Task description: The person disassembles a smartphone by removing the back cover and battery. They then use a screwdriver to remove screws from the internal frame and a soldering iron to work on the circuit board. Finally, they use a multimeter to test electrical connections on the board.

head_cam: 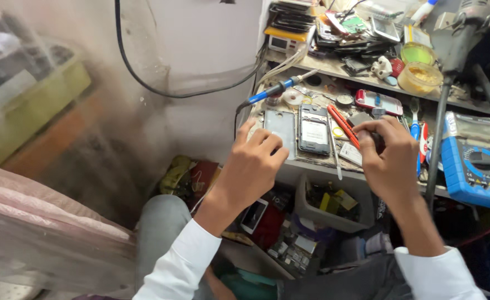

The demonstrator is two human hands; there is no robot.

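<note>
Right hand: closed on small dark part, red-handled tool just left. Left hand: curled, empty, beside opened phone on desk. Step judged: phone repair, part-fitting.

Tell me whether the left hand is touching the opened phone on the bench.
Apart. In the head view the left hand is a loose fist at the bench edge, and a grey back cover lies between it and the opened phone.

Multimeter cut off — right edge.
</note>
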